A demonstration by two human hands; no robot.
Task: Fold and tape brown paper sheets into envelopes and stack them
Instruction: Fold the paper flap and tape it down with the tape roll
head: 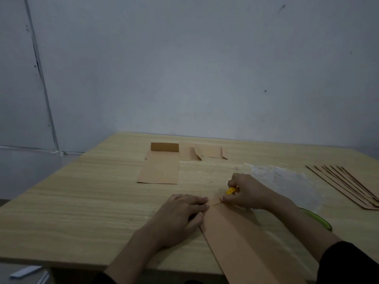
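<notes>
At the near edge of the surface [82,201] lies the sheet [246,247] now in work, a long brown strip already folded lengthwise, running from the hands toward the bottom of the view. Its long fold looks made; sealing the far end seems to be the step in hand, so this envelope is probably past halfway, with taping and stacking left. Far across the surface sit a longer folded piece [162,167] with its top flap standing up and two smaller folded pieces [202,152] just beside it, which look unfinished. Well apart on the right is a fan [346,185] of brown pieces; whether these are finished envelopes or raw stock cannot be told. Clear plastic [283,179] lies between the fan and the hands. The left grip [180,216] is flat, fingers nearly straight, pressing down on the sheet's left edge near its far end. The right grip [248,191] is curled round a yellow tool [231,190], perhaps a tape cutter, while its fingertips pinch at the sheet's far corner; whether tape is between them is too small to tell.
</notes>
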